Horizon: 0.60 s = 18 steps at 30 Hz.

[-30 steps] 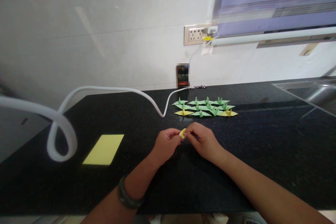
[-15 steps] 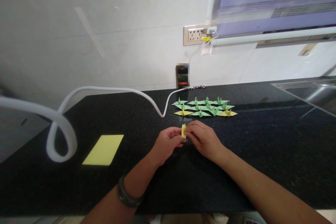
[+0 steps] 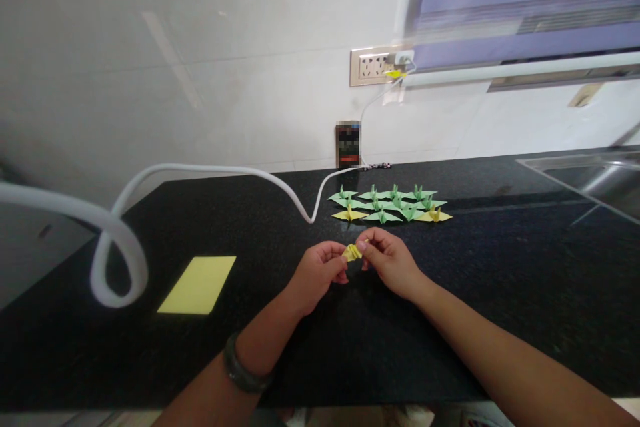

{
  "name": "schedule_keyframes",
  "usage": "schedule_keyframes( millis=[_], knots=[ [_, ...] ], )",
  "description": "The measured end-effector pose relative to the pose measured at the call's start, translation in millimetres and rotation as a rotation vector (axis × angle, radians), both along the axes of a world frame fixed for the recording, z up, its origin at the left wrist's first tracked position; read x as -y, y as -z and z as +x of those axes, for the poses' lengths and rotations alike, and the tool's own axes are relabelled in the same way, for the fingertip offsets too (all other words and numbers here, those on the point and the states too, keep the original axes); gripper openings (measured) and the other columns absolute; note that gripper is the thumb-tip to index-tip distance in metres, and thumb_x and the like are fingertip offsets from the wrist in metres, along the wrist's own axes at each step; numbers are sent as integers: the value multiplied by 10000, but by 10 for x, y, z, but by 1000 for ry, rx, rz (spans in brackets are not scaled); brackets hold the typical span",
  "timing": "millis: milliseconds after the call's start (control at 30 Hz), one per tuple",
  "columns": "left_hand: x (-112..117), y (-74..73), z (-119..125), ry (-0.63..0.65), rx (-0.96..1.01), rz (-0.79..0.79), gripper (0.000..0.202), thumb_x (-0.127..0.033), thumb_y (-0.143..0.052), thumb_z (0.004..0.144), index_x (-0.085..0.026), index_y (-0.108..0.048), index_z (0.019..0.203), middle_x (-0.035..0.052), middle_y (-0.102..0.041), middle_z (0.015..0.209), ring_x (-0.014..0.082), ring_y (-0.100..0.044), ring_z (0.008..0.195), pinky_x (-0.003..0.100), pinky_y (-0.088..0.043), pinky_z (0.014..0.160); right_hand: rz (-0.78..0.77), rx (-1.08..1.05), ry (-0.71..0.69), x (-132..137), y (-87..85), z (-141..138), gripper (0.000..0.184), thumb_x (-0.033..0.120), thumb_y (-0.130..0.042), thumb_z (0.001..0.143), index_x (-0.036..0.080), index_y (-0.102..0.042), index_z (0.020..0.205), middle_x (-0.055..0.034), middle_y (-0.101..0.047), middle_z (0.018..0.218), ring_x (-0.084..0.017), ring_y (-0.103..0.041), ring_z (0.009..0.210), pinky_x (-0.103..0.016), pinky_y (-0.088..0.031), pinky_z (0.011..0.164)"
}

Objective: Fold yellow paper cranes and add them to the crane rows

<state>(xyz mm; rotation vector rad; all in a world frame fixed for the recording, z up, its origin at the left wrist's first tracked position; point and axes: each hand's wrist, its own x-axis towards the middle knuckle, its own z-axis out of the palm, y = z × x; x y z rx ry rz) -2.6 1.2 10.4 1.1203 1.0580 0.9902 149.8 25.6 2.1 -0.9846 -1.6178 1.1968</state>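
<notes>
"Head view, then: what do we find on the left?"

"We see a white cable (image 3: 127, 237) looping in the foreground, and right of it a flat yellow sheet (image 3: 197, 285) on the dark counter (image 3: 500, 267)."

"And our left hand (image 3: 317, 273)?"

"Just past a dark bracelet (image 3: 241, 375), it closes thumb and fingertips on the left end of a small folded yellow paper (image 3: 353, 253). We hold that between both hands, over the near middle of the counter, though we cannot make out every fold."

"Does our right hand (image 3: 393, 260) grip it too?"

"Yes, we pinch its right end between thumb and fingers, some of them partly hidden."

"What sits on the far side of the hands?"

"Green cranes (image 3: 411, 212) in close rows, with yellow cranes (image 3: 435, 215) at the near left and near right corners. Beyond, a wall socket (image 3: 367, 67) carries a white plug (image 3: 404, 57)."

"And on the far right?"

"We have a metal sink (image 3: 610, 180)."
</notes>
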Motion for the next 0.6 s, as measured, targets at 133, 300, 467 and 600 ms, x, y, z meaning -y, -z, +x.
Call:
schedule_keyframes(
  millis=[133, 300, 467, 600],
  knots=[
    [1, 14, 0, 25, 13, 3, 226, -311, -578, 673, -117, -549, 787, -19, -529, 580, 58, -485, 480, 216, -437, 515, -74, -91, -71, 12, -9, -16, 130, 295, -517, 749, 166, -510, 751, 21, -517, 626, -71, -478, 486, -210, -417, 485],
    [2, 12, -18, 12, 111, -37, 213, -278, -620, 649, -109, -569, 768, 23, -581, 699, 93, -552, 626, 236, -462, 607, -271, -329, -105, 37, -36, -24, 147, 307, -557, 725, 166, -514, 725, 28, -524, 596, -65, -494, 502, -192, -445, 491],
    [6, 4, -26, 9, 245, -67, 233, -231, -625, 655, -107, -596, 850, 62, -615, 819, 112, -582, 713, 215, -461, 631, -524, -518, -125, 9, -32, -7, 135, 265, -593, 703, 150, -527, 731, 23, -530, 555, -48, -501, 474, -161, -469, 486],
    [25, -18, -1, 4, 313, -81, 184, -206, -630, 651, -108, -614, 806, 59, -623, 856, 87, -586, 673, 182, -456, 605, -596, -516, -83, -13, -9, -13, 136, 203, -612, 672, 155, -532, 770, 39, -510, 526, -35, -462, 420, -152, -461, 439]
  ],
)
